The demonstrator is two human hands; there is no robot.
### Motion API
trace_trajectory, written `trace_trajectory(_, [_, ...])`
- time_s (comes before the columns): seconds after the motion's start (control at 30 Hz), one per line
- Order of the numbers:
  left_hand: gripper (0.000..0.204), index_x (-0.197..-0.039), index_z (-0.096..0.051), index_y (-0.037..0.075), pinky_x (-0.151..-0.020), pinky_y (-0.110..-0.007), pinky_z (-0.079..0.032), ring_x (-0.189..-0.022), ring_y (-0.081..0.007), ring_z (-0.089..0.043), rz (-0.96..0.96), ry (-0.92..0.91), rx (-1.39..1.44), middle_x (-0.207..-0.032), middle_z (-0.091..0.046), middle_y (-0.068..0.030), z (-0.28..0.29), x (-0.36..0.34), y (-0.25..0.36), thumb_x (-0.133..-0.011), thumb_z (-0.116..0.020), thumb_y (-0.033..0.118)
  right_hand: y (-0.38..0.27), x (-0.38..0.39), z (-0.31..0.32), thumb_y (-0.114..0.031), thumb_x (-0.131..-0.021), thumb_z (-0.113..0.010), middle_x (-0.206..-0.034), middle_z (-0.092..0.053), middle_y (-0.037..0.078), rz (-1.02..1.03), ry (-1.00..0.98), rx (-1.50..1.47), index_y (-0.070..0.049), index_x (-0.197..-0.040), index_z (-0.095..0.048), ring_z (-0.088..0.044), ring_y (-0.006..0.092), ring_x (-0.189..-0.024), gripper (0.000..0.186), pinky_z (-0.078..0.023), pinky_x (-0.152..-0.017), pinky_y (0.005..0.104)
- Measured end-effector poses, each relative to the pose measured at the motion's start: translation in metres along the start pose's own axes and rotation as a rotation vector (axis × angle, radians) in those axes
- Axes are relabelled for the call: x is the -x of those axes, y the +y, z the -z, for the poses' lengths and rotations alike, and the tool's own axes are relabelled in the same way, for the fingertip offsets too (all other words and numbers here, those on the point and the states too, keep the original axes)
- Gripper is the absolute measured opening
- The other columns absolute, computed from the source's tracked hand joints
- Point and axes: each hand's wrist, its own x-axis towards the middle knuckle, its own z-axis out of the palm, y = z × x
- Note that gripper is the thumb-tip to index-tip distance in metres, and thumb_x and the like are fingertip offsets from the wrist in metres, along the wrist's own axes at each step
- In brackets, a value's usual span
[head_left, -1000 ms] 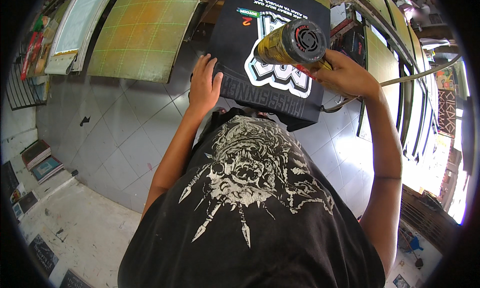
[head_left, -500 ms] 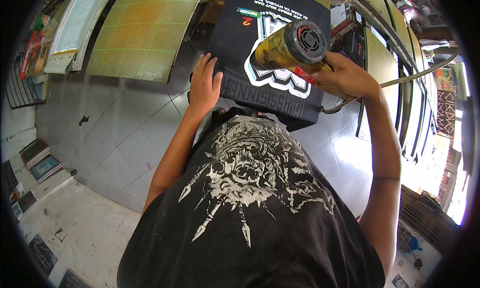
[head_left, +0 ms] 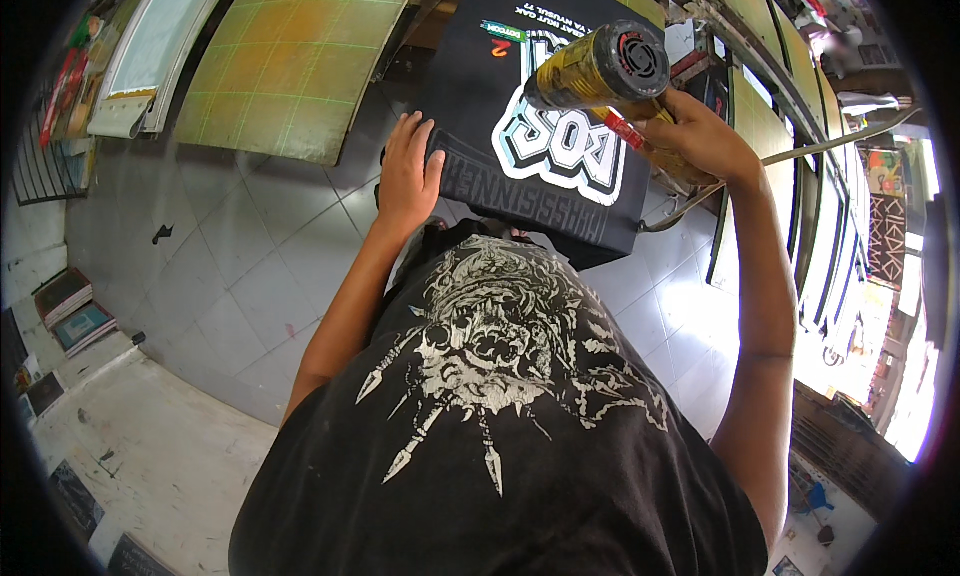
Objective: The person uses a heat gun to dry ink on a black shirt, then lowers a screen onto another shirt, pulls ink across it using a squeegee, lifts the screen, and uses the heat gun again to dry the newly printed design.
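My right hand (head_left: 712,139) is wrapped round the handle of a yellow and black heat gun (head_left: 575,68), its vented round back end turned up toward me. The gun hangs above a piece of black printed fabric (head_left: 465,96) that covers a board in front of me. A large white, black and pale blue graphic (head_left: 575,146) lies on the fabric, partly hidden behind the gun. At the near left edge of the fabric rests my left hand (head_left: 410,176), fingers stretched out flat, holding nothing.
A yellow-green gridded panel (head_left: 290,66) stands left of the board, with a framed screen (head_left: 165,51) beyond it. More long panels line the right. A cable (head_left: 845,146) runs off right from near my right hand. Books (head_left: 85,326) lie at far left.
The heat gun, in my right hand, has moved slightly away and to the right, uncovering more of the white graphic. My left hand stays at about the same spot.
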Motion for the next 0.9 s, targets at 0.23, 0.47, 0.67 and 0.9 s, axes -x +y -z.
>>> trace_trajectory(0.23, [0.041, -0.126, -0.048, -0.002, -0.105, -0.047, -0.03, -0.129, -0.0411, -0.036, 0.021, 0.019, -0.011, -0.135, -0.044, -0.0216, 0.001, 0.004, 0.0, -0.091, -0.051, 0.019, 0.003, -0.004, 0.009, -0.021, -0.086, -0.06, -0.113, -0.06, 0.011, -0.047, -0.144, 0.077, 0.0, -0.127, -0.05, -0.056, 0.0166, -0.098, 0.047, -0.044, -0.089, 0.0307])
trace_trajectory(0.47, [0.041, -0.126, -0.048, -0.002, -0.105, -0.047, -0.03, -0.129, -0.0408, -0.036, 0.027, 0.029, -0.023, -0.135, -0.044, -0.0214, 0.0, 0.005, 0.0, -0.091, -0.051, 0.02, 0.004, -0.013, 0.01, -0.025, -0.084, -0.059, -0.113, -0.061, 0.012, -0.021, -0.121, 0.059, -0.001, -0.128, -0.05, -0.058, 0.0167, -0.096, 0.051, -0.045, -0.088, 0.0292])
trace_trajectory(0.67, [0.042, -0.125, -0.048, -0.003, -0.105, -0.048, -0.03, -0.128, -0.0411, -0.037, 0.037, 0.038, -0.034, -0.135, -0.044, -0.0221, -0.001, 0.006, 0.002, -0.091, -0.051, 0.021, 0.0, -0.022, 0.015, -0.023, -0.085, -0.062, -0.115, -0.06, 0.013, -0.006, -0.133, 0.062, 0.001, -0.128, -0.049, -0.055, 0.0178, -0.102, 0.05, -0.042, -0.092, 0.0307])
trace_trajectory(0.9, [0.042, -0.125, -0.048, -0.004, -0.105, -0.048, -0.03, -0.127, -0.0417, -0.037, 0.045, 0.055, -0.034, -0.134, -0.044, -0.0226, -0.005, 0.006, 0.006, -0.091, -0.051, 0.02, -0.007, -0.024, 0.024, -0.025, -0.084, -0.06, -0.114, -0.061, 0.014, 0.035, -0.154, 0.206, 0.002, -0.128, -0.05, -0.058, 0.0173, -0.098, 0.052, -0.045, -0.088, 0.0293])
